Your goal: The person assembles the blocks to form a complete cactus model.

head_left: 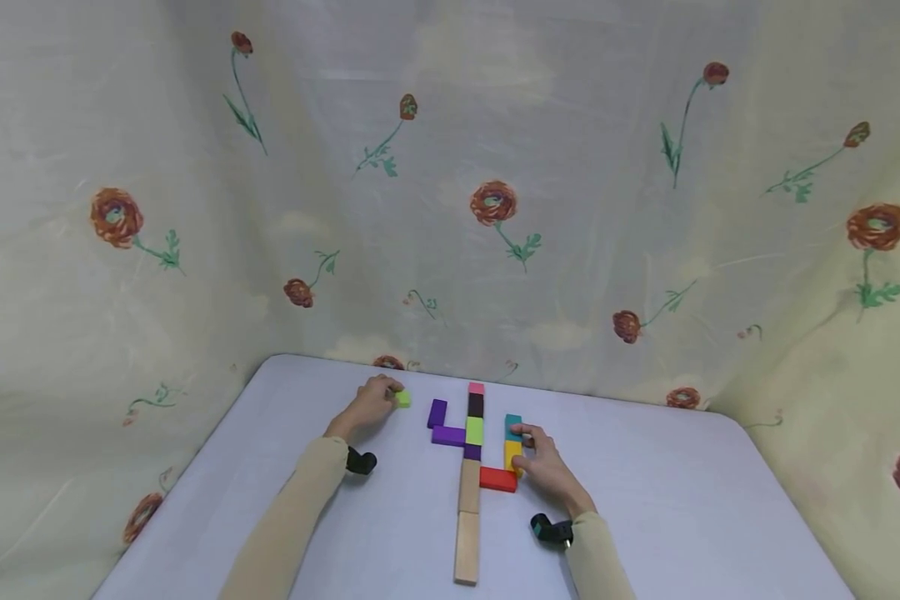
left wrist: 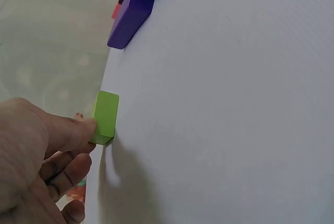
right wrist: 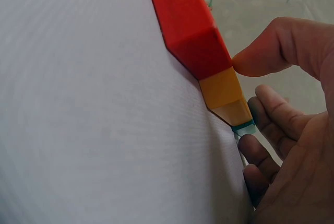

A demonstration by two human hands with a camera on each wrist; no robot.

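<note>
At the far left of the table, my left hand (head_left: 373, 402) pinches a lime green block (left wrist: 106, 114) between thumb and finger, close over the white surface. My right hand (head_left: 549, 468) is at a short column of two blocks on the right. Its thumb touches the yellow block (head_left: 513, 455) near the corner of the red block (right wrist: 190, 31). The other fingers reach to the teal block (head_left: 513, 422) at the column's far end, spread loosely beside it. The red block joins this column to the central line of blocks.
Two plain wooden blocks (head_left: 468, 517) form the near end of the central line; purple, lime, dark and pink blocks (head_left: 477, 388) continue it. Two purple blocks (head_left: 448, 436) make an elbow on its left. A flowered curtain (head_left: 450, 250) hangs behind the table (head_left: 690, 500).
</note>
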